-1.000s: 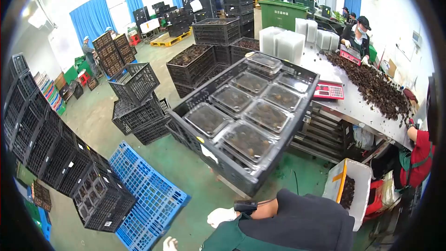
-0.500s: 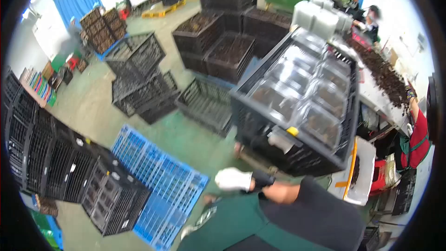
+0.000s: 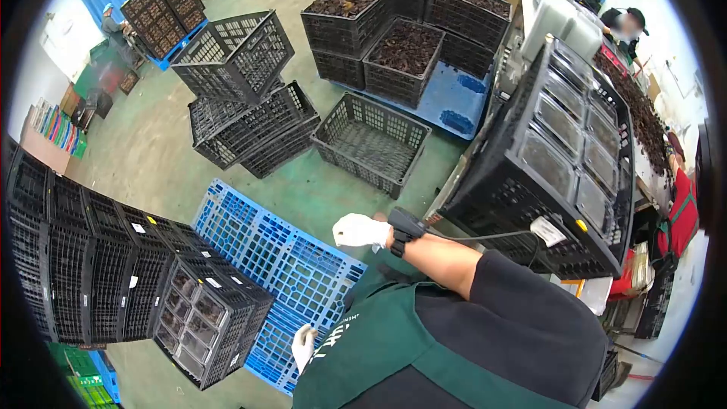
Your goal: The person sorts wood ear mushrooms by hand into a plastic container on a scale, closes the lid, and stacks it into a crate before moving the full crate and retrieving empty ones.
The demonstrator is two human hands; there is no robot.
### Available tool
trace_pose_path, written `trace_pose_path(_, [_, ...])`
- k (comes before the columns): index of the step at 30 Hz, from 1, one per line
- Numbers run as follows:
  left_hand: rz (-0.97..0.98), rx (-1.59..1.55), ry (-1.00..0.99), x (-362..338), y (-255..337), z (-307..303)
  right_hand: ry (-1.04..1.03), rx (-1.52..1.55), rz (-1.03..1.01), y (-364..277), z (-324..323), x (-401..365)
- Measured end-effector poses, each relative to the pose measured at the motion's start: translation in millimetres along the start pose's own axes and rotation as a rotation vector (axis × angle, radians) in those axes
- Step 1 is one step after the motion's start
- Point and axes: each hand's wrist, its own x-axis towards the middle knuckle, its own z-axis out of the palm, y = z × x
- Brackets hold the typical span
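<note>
My gloved right hand (image 3: 360, 231) hovers empty, fingers loose, mid-frame over the blue pallet (image 3: 257, 257); my left hand (image 3: 304, 344) hangs open beside my apron (image 3: 379, 348).

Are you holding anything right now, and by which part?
Nothing visible. Right hand is empty over the blue pallet; left hand, beside the apron, looks empty too.

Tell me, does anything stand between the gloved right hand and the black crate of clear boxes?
Nothing visible does. The right hand hangs over the blue pallet, and only green floor shows between it and the black crate.
</note>
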Motion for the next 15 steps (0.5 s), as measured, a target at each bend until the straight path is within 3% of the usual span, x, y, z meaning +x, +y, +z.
trace_pose_path(1, [0.008, -0.045, -0.010, 10, 4, 1, 0.068, 0.015, -0.067, 17, -2, 14])
trace_pose_path(4, [0.034, -0.147, -0.042, 44, 16, 9, -0.209, -0.111, 0.261, 80, -22, 53])
trace_pose_path(6, [0.052, -0.160, -0.071, 72, 32, 8, 0.018, -0.373, 0.200, 172, -1, 49])
trace_pose_path(8, [0.012, -0.263, -0.121, 99, 58, 18, -0.075, -0.399, 0.387, 228, -16, 27])
trace_pose_path(11, [-0.119, 0.086, -0.045, 139, 135, 60, -0.137, -0.496, 0.579, 322, -40, -19])
trace_pose_path(12, [-0.090, 0.184, -0.029, 159, 138, 70, -0.151, -0.326, 0.746, 290, -77, -13])
trace_pose_path(13, [-0.070, 0.227, -0.024, 170, 150, 80, -0.019, 0.117, 1.015, 267, -104, -11])
trace_pose_path(15, [0.003, 0.332, -0.063, 204, 180, 102, 0.112, 0.210, 1.120, 261, -135, -13])
